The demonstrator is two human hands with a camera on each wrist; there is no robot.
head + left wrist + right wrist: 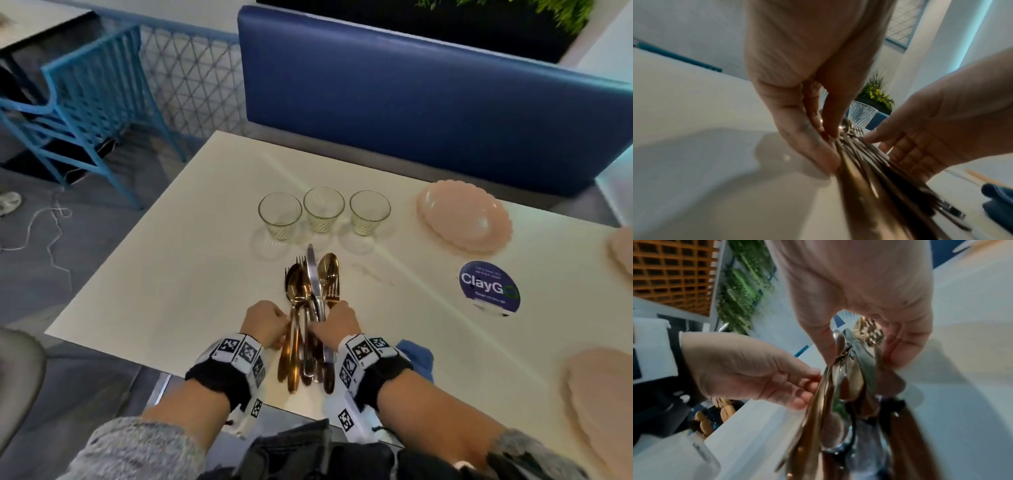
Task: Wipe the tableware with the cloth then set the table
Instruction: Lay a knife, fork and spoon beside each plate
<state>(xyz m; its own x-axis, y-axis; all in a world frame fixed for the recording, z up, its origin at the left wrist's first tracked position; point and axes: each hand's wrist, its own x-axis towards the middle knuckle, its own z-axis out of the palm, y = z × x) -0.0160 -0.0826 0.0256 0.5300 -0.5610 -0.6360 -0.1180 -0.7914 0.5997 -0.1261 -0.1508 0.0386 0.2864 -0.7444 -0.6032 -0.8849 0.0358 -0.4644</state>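
Observation:
A bundle of gold and silver cutlery, spoons, forks and a knife, lies on the white table near its front edge, handles toward me. My left hand pinches the handles on the bundle's left side. My right hand has its thumb and fingers curled round the bundle from the right. A blue cloth lies crumpled just right of my right wrist. Three empty ribbed glasses stand in a row beyond the cutlery.
A pink scalloped plate sits at the back right, another plate at the right edge, and a stack of pink plates at the front right. A round blue sticker is on the tabletop. A blue bench backs the table; a blue chair stands left.

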